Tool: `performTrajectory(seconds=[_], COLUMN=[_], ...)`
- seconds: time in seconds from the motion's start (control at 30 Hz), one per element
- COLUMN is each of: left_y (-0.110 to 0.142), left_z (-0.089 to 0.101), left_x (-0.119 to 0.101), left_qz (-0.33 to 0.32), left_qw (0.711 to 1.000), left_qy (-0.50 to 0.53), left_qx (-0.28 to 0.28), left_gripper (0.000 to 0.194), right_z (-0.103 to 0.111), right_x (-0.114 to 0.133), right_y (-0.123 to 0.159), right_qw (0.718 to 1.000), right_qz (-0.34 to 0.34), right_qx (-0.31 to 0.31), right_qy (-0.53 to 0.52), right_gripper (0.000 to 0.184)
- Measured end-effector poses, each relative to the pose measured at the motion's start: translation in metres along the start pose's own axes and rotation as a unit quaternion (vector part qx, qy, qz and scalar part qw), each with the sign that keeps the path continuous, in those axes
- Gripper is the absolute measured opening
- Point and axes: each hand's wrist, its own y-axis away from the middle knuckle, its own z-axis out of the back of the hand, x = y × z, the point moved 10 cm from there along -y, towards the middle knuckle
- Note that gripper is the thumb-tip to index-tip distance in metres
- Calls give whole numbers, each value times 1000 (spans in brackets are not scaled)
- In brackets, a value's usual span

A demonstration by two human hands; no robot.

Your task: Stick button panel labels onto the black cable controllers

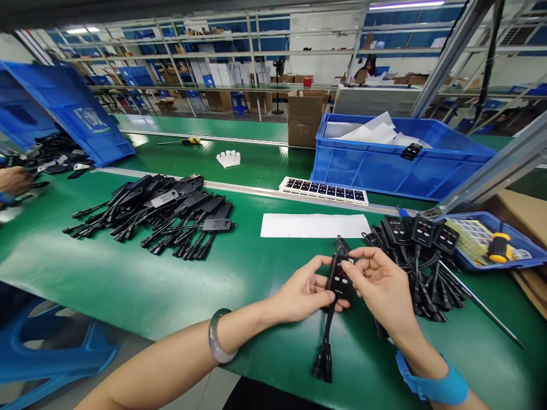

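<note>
My left hand point(308, 290) grips a black controller point(339, 279) by its sides, with the button face turned up. Red marks and small pale buttons show on that face. A short cable point(327, 336) with black plug ends hangs from its lower end towards me. My right hand point(380, 279) pinches the controller's upper right edge, its thumb lying on the face near the top. Just behind the right hand lies a pile of similar controllers point(421, 230) with their leads. Further left is a bigger heap of black controllers point(166, 205), mostly without visible face markings.
A white paper strip point(314, 225) and a sheet of dark labels point(323, 190) lie ahead. Behind stands a blue bin point(363, 165) with papers. A blue tray point(474, 259) and a metal rod point(482, 304) are right. Another person's hand point(15, 181) works at far left.
</note>
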Motion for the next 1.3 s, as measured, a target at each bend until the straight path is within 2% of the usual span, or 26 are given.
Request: performTrajectory(seconds=[0.17,0.33,0.47,0.6,0.67,0.77,0.83,1.0,1.1,1.2,1.3], left_y=[0,-3,-5,-5,-6,-7,-7,-7,-8,-9,-10], left_z=[0,5,16,23,23,22,20,17,22,42,62], left_x=[1,1,0,0,0,-1,-1,1,-1,-17,-27], left_qz=[6,15,3,7,9,-2,-11,-17,-16,-63,-77], left_qw=[1000,997,995,995,996,997,999,998,997,987,976], left_qy=[26,77,97,83,70,38,5,-46,-42,-99,-154], left_qx=[10,0,-34,-60,-63,-60,-50,-46,-56,-107,-134], left_gripper=[43,28,27,35,38,39,39,42,40,32,31], right_z=[1,-18,-35,-49,-51,-45,-41,-44,-44,-29,-13], right_x=[1,-3,-9,-11,-10,-10,-11,-10,-5,10,12], right_y=[-4,-1,7,14,15,12,11,15,14,7,-3], right_qw=[999,995,988,979,977,981,984,983,971,934,868], right_qz=[2,5,-4,2,9,15,27,63,88,178,231], right_qx=[13,87,134,193,208,191,170,150,152,91,25], right_qy=[33,43,74,68,49,29,35,87,164,297,440], right_gripper=[31,40,60,93,95,67,56,51,53,56,57])
